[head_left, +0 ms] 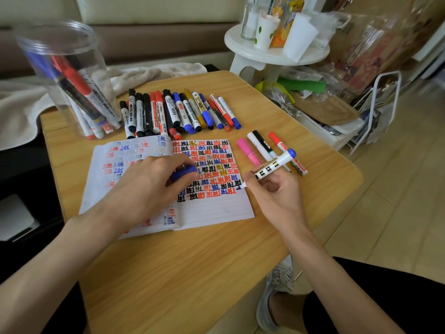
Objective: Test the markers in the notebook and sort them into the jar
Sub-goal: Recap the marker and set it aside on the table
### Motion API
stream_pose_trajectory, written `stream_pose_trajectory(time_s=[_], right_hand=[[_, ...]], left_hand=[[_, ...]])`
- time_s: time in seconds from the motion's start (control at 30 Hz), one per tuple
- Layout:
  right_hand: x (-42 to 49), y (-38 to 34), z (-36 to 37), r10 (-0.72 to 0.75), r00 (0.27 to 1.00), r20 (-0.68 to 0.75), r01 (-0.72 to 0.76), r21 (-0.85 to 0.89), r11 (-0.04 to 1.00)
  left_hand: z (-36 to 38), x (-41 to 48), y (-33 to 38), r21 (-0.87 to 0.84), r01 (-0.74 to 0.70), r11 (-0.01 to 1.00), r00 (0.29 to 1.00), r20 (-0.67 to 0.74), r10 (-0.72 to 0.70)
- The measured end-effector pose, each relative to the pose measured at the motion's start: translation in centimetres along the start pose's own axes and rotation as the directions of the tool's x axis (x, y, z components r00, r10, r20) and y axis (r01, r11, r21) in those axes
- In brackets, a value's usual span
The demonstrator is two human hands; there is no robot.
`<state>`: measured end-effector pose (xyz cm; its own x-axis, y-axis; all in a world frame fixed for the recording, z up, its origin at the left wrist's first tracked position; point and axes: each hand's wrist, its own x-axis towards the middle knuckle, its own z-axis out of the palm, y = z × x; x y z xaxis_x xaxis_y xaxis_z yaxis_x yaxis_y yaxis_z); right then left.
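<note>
Blue-inked marker [274, 168] pinched mid-barrel in the closed right hand [277, 196], tip touching the right page of the open notebook [212, 210]; blue cap [184, 170] curled inside the left hand [147, 186], pressed on the pages. Light, stiff, slick plastic, best gripped mid-barrel. Beyond, on the table [192, 273]: three loose markers [267, 150], roughly twenty in a row [180, 112], one clear jar [69, 85] partly filled, far left.

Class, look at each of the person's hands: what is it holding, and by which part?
The right hand grips an uncapped white marker around the lower barrel near the tip. The left hand pinches a blue cap in its fingertips over the notebook.
</note>
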<state>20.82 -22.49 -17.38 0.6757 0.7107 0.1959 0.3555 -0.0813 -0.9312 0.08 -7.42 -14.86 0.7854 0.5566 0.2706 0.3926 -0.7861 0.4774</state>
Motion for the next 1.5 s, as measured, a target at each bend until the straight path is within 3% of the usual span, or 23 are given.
stream_pose_trajectory(time_s=[0.17,0.7,1.07,1.5], right_hand=[[-0.10,-0.34,-0.11,0.020,1.000,0.001,-0.020,0.063,0.998],[-0.02,-0.06,-0.15,0.003,1.000,-0.016,-0.003,0.028,1.000],[-0.28,-0.12,-0.08,-0.014,0.999,0.048,0.015,-0.012,1.000],[-0.23,-0.34,-0.26,0.028,0.998,-0.050,-0.026,0.049,0.998]], left_hand=[[-0.06,0.05,-0.08,0.004,0.000,1.000,1.000,0.000,0.000],[-0.15,0.02,0.00,-0.014,-0.002,1.000,1.000,0.013,0.002],[-0.04,0.04,-0.10,-0.004,0.005,1.000,1.000,0.014,-0.005],[-0.02,0.11,-0.13,0.005,-0.003,1.000,1.000,0.002,0.003]])
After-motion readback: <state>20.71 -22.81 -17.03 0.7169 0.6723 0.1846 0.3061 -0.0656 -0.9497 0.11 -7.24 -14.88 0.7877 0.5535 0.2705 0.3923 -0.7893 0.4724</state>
